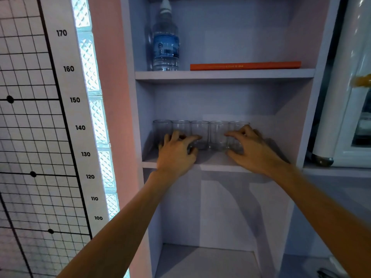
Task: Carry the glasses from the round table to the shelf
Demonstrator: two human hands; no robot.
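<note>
Several clear glasses stand in a row on the middle shelf (216, 163) of a pale open cabinet. The leftmost glass (161, 130) and the glass in the middle of the row (219, 135) stand free. My left hand (176, 155) is curled around a glass (181, 127) near the left of the row, with its thumb stretched across the neighbouring glass (200, 129). My right hand (251, 149) wraps around the rightmost glass (236, 126), thumb on its left side. Both held glasses rest on the shelf board. The round table is out of view.
On the shelf above stand a plastic water bottle (165, 43) and a flat orange book (245, 65). The compartment below (206, 257) is open. A height chart (74, 100) and glass bricks (96, 121) are to the left, a white fridge (345, 97) to the right.
</note>
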